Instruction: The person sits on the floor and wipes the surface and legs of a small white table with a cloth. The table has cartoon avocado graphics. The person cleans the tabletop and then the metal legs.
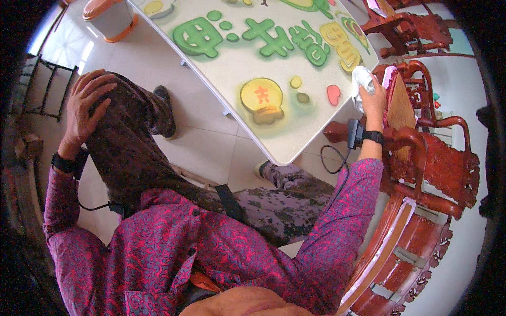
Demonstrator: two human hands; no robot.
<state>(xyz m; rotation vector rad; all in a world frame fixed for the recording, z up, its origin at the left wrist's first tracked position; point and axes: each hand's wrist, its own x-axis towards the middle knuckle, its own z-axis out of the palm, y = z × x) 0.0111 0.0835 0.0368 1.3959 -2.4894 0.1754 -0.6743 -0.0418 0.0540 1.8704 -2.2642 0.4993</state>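
Observation:
A crumpled white cloth (359, 85) is gripped in my right hand (373, 98), at the right edge of a table with a printed top (221, 75). The top shows green characters, a yellow pouch and a pink heart. A black strap with a dark device and a cable is on my right wrist. My left hand (85, 104) rests on my left knee, fingers spread over the dark trousers, holding nothing. Another dark device is strapped to my left wrist.
Carved reddish wooden chairs (442, 166) with pink-edged cushions stand along the right. A grey and orange bin (110, 19) is at the top left, beyond the table. A black metal frame (51, 87) stands at the far left. Pale tiles cover the floor.

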